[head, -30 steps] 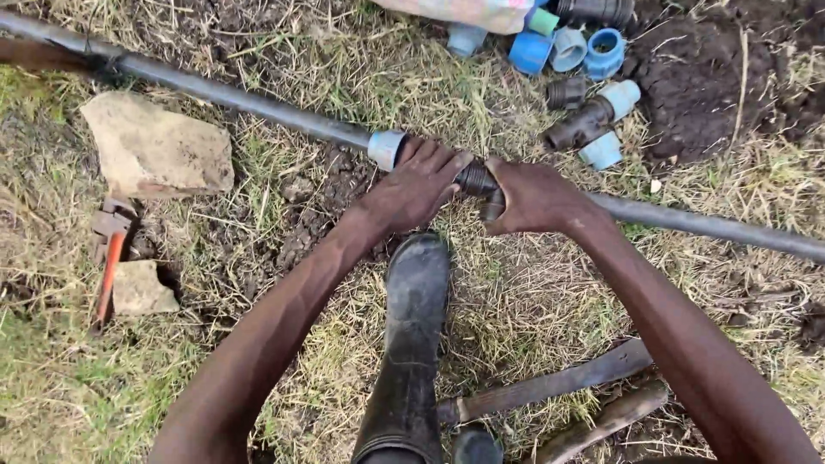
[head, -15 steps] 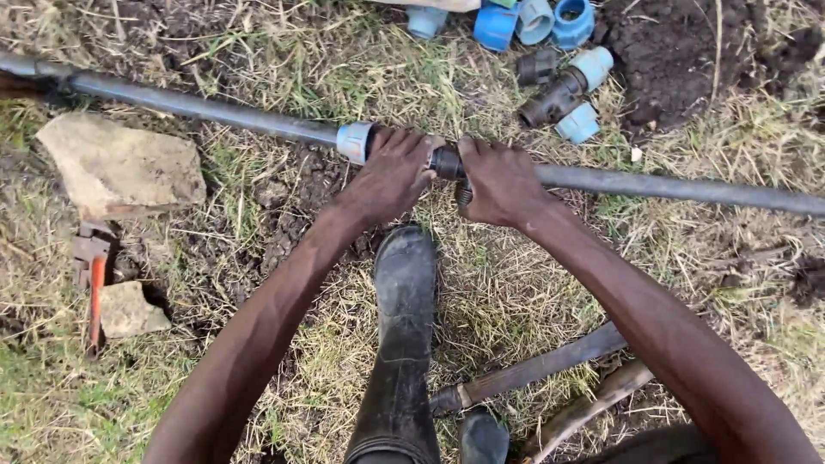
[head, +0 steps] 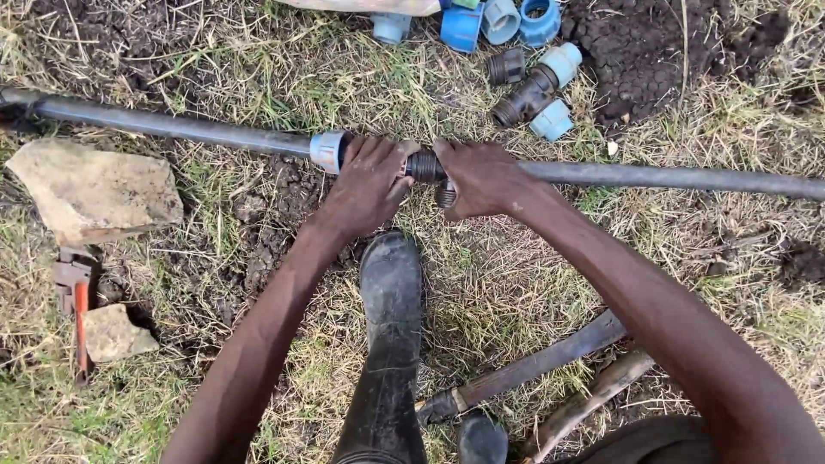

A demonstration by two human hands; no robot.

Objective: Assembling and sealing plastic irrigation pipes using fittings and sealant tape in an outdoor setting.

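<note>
Hands closed on black pipe fitting [head: 424,165], left hand [head: 369,185], right hand [head: 481,176] flanking it

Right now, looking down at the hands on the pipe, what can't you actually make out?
Head view only:
- Black fitting: mostly covered by the left hand and right hand, so its full shape is hidden.
- Pipe: both ends run off the frame edges.
- Blue fittings at the top: cut by the edge.
- Red wrench: partly sunk in grass.
- Long blade: its handle end passes behind the boot.

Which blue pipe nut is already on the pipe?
The pale blue nut beside the left hand; it alone rings the black pipe. The other blue fittings lie loose on the ground.
</note>
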